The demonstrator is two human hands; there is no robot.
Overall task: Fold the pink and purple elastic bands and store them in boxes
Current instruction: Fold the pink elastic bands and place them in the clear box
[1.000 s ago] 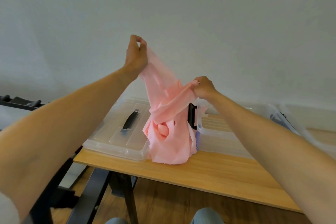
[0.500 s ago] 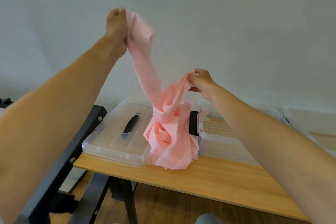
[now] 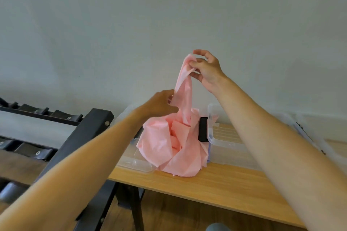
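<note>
**Pink band lifted from its heap**

On the light wooden table (image 3: 216, 187), a crumpled pink elastic fabric band (image 3: 169, 148) lies between two clear plastic storage boxes (image 3: 225, 140). The right hand (image 3: 208, 71) pinches its raised end; the left hand (image 3: 159, 104) grips the strip lower down.

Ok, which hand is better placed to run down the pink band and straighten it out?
Probably the left hand: it sits low on the raised strip, just above the crumpled pink band on the table. The right hand pinches the top end and can anchor it.
</note>
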